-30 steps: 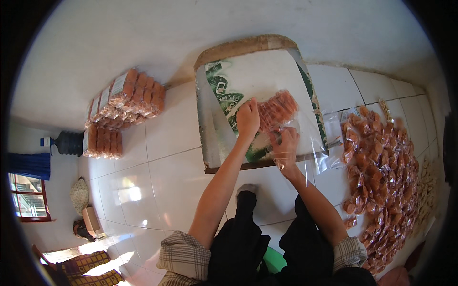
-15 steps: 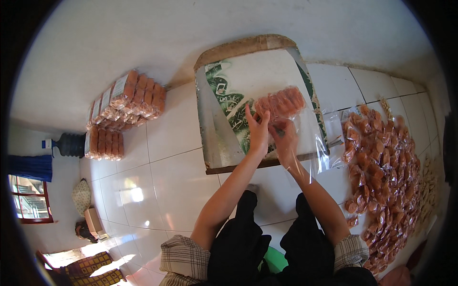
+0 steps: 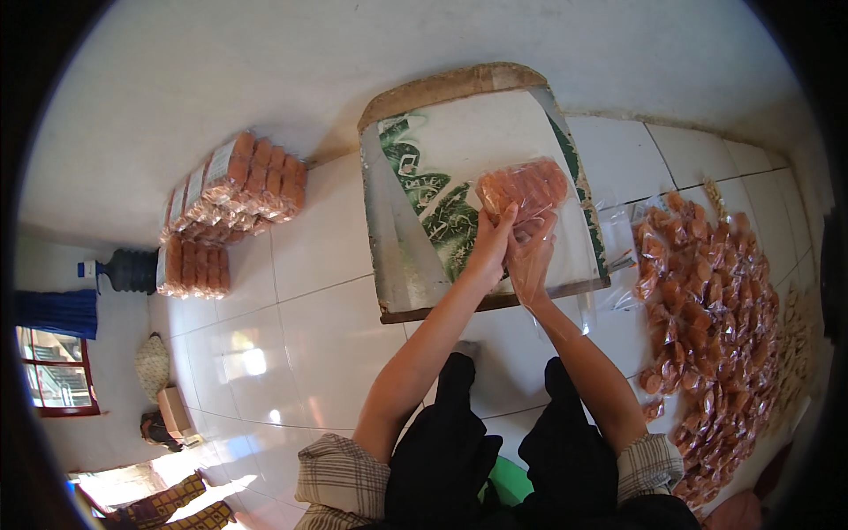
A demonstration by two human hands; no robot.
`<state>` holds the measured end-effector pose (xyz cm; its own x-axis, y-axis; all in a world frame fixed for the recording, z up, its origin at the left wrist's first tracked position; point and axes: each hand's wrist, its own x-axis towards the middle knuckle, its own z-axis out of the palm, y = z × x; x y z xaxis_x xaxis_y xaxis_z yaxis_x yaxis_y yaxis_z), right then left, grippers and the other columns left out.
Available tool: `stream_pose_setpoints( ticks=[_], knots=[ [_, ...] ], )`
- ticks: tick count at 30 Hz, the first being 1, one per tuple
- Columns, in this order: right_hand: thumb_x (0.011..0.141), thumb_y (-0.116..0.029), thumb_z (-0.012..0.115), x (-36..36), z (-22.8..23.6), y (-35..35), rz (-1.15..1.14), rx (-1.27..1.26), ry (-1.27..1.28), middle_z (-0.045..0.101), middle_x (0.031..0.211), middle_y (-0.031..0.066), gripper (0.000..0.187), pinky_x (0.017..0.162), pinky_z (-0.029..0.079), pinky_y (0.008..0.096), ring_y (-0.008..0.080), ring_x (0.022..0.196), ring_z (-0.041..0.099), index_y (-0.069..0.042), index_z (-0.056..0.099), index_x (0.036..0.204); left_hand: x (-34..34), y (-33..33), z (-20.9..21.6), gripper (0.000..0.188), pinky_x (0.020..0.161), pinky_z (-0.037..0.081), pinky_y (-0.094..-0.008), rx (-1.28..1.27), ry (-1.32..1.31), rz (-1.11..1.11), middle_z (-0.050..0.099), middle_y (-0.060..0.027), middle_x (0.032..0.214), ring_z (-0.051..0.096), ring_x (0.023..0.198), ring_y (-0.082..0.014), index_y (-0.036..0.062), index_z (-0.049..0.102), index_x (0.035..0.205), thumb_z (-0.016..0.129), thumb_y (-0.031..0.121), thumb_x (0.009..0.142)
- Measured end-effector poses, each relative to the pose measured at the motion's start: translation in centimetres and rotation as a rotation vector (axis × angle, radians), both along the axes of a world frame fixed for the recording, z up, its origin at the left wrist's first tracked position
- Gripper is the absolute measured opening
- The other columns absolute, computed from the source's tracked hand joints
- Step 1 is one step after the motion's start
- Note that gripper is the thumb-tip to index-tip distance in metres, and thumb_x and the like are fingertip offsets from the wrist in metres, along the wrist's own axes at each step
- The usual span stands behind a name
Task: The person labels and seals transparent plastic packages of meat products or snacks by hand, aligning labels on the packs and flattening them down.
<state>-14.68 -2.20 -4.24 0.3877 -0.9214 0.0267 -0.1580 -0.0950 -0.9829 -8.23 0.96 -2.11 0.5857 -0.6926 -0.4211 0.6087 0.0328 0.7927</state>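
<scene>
A clear plastic bag [image 3: 523, 188] packed with a row of orange-brown rounded pieces lies tilted over the low white-topped table [image 3: 481, 124]. Close to its near left corner, my left hand [image 3: 491, 246] is closed on it, the thumb pressed along the side. My right hand [image 3: 530, 265] grips the bag's near end beside the left, fingers bunched. Clear film shines over the right fingers and wrist; whether that hand is inside the bag or under it, I cannot tell. The fingertips of both hands are partly hidden.
A large heap of small wrapped orange-brown packets [image 3: 707, 344] covers the floor at right. Flat clear plastic bags [image 3: 621, 256] lie between it and the table. At left, filled packs [image 3: 252, 181] are stacked against the wall, near a water jug [image 3: 132, 269].
My right hand has moved up against the bag's near end, and its fingers have straightened under the film. The left hand has shifted slightly right and closed its spread fingers on the bag.
</scene>
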Motion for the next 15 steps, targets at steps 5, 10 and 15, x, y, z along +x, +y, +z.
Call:
stream_pose_setpoints(
  ticks=[5,10,15],
  knots=[
    [0.078,-0.019,0.069,-0.4,0.1,-0.2,0.065,-0.142,0.122,0.06,0.092,0.0114,0.05,0.085,0.032,0.0359,0.0257,0.087,0.056,-0.003,0.039,0.114,2.6,-0.6,-1.1,0.069,0.074,0.045,-0.0259,0.154,-0.226,0.015,0.051,-0.0109,0.105,0.053,0.089,-0.0141,-0.0045,0.036,0.116,0.072,0.04,0.076],
    [0.078,-0.011,0.067,-0.9,0.6,-0.4,0.114,-0.155,0.084,0.06,0.087,0.011,0.046,0.08,0.038,0.0355,0.023,0.081,0.058,-0.003,0.042,0.116,3.0,-0.3,0.2,0.068,0.07,0.046,-0.0238,0.243,-0.309,0.067,0.053,-0.0072,0.095,0.053,0.081,-0.0129,-0.0054,0.037,0.114,0.072,0.039,0.076],
    [0.078,0.001,0.062,-3.4,0.5,-0.3,0.224,-0.133,-0.098,0.057,0.092,0.0122,0.033,0.07,0.046,0.0336,0.0238,0.078,0.057,-0.003,0.049,0.108,4.3,0.9,-0.8,0.079,0.087,0.041,-0.0347,0.394,-0.491,0.036,0.045,-0.0187,0.112,0.047,0.105,-0.0207,-0.006,0.028,0.126,0.071,0.038,0.077]
  ],
)
